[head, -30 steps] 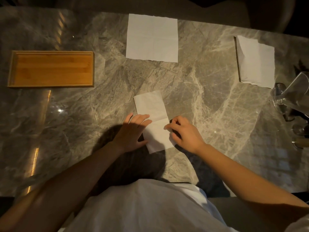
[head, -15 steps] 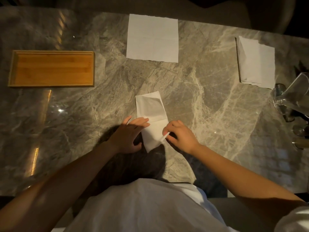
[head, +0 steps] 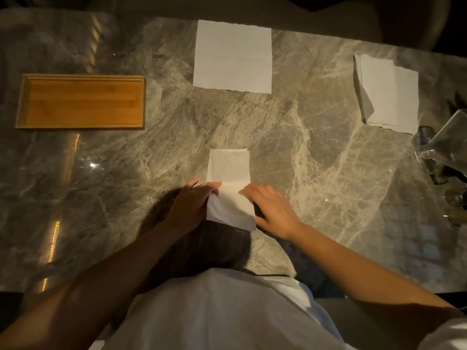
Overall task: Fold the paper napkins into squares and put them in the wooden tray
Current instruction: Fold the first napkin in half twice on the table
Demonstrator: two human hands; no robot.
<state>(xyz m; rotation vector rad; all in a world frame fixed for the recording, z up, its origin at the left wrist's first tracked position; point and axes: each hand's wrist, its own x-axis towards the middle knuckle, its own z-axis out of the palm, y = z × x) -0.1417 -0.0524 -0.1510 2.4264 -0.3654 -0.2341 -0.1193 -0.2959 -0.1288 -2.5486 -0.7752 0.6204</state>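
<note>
A white napkin folded into a long strip (head: pixel 229 173) lies on the marble table in front of me. Its near end is lifted off the surface, pinched on the left edge by my left hand (head: pixel 189 208) and on the right edge by my right hand (head: pixel 274 210). A flat, unfolded square napkin (head: pixel 233 56) lies at the far middle. A loosely folded napkin (head: pixel 390 94) rests at the far right. The wooden tray (head: pixel 80 102) sits at the far left with nothing in it.
Clear glassware (head: pixel 444 147) stands at the right edge of the marble table (head: pixel 316 152). My white shirt fills the bottom of the view. A light strip reflects along the table's left side.
The strip has been straightened to lie square to me. Both hands now pinch its near end, which is raised off the table, where earlier it lay flat and tilted.
</note>
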